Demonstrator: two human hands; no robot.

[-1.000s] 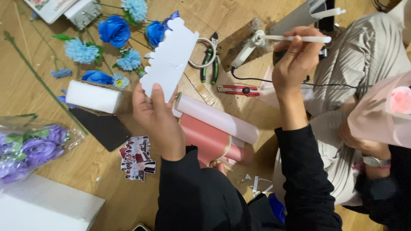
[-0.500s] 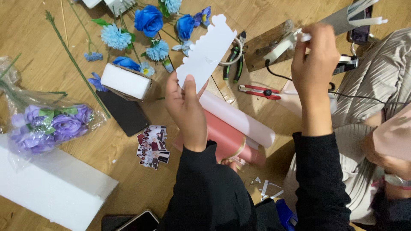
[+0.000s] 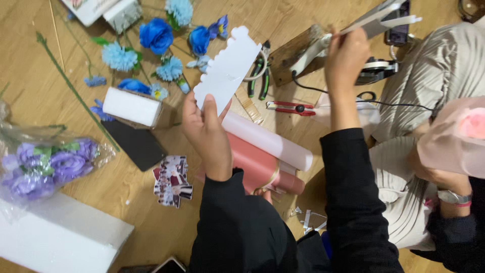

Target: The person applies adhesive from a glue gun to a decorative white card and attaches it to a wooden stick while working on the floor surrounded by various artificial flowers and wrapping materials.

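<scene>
We recorded 1 left hand [image 3: 206,132], fingers pinching the lower edge of a white scalloped card [image 3: 228,67] and holding it tilted above the wooden floor [image 3: 40,71]; 1 right hand [image 3: 345,56], raised and closed around the handle of a white glue gun [image 3: 323,44], its black cord trailing off to the right; whether the fingers pressed a trigger we could not tell.

Beneath the left hand we listed 1 white paper roll [image 3: 268,140] lying across 1 pink paper roll [image 3: 257,167], touching; just left of them 1 stack of cut photo prints [image 3: 173,181] and 1 black card [image 3: 136,143].

Near the card's upper end: blue artificial flowers [image 3: 156,35], 1 green-handled pliers [image 3: 258,76], 1 red cutter [image 3: 289,106]; 1 white foam block [image 3: 132,106] beside the flowers.

At far left: 1 bag of purple flowers [image 3: 45,167]; 1 large white foam slab [image 3: 55,235] below it.

At right: another person's wrist with a watch [image 3: 453,198], apart from our hands.
</scene>
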